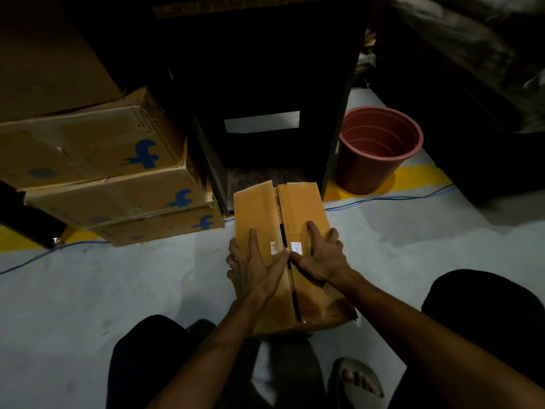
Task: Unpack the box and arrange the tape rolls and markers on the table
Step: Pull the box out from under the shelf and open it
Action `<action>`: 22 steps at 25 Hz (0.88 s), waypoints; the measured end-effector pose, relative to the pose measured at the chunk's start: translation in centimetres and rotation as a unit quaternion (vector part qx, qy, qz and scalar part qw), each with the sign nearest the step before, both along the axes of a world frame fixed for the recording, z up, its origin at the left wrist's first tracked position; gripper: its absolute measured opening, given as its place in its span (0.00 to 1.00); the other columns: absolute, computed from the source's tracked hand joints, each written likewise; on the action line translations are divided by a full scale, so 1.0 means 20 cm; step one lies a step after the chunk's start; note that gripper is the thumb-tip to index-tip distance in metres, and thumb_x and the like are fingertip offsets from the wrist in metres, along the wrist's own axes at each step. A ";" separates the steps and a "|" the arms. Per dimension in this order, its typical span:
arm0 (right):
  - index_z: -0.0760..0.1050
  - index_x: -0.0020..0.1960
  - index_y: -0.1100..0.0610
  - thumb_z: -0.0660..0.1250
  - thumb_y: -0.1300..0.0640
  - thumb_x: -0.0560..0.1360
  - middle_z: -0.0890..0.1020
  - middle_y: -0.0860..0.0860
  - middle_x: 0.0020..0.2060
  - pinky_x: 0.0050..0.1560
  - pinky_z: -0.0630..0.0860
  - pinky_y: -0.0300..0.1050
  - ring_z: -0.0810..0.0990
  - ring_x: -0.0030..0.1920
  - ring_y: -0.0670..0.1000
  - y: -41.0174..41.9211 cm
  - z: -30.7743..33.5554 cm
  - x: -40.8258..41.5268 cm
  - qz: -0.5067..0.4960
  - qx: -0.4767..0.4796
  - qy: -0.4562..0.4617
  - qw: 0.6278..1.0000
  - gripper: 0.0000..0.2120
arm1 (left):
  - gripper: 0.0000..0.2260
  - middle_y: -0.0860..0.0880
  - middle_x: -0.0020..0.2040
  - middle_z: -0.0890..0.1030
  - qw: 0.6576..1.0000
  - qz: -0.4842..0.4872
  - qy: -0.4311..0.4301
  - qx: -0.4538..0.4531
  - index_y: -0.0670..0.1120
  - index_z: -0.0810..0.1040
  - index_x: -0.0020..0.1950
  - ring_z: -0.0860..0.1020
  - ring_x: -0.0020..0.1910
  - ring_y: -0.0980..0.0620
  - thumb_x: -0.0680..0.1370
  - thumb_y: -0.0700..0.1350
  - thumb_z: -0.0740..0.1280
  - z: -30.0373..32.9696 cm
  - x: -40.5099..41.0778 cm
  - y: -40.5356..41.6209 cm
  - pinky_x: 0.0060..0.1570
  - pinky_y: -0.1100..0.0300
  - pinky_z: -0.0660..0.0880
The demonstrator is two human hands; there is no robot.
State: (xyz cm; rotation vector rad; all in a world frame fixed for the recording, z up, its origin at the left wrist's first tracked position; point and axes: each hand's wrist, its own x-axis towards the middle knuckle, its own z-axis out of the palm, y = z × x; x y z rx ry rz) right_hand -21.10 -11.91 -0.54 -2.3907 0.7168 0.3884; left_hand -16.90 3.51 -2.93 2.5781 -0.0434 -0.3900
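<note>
Knees [141, 349] crouch on grey floor [88, 290] beside red bucket [380, 149].

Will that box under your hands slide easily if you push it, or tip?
The box lies long and flat on smooth floor, so it should slide, not tip. Its top flaps look unsealed and may flex under both hands.

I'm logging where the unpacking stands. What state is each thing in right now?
Box: on the floor, top flaps down, narrow gap along the seam.
Left hand: fingers spread flat on the left flap.
Right hand: fingers spread flat on the right flap.
Red bucket: upright, looks empty.
Stacked cartons: closed.
Tape rolls and markers: not visible.
</note>
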 end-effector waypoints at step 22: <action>0.57 0.75 0.57 0.69 0.43 0.70 0.64 0.58 0.68 0.62 0.71 0.60 0.66 0.67 0.61 -0.03 0.37 0.08 0.260 -0.280 -0.024 0.924 0.40 | 0.47 0.46 0.79 0.48 0.987 -0.144 -0.067 -0.001 0.59 0.48 0.78 0.50 0.77 0.38 0.67 0.67 0.71 0.05 0.06 -0.03 0.71 0.36 0.59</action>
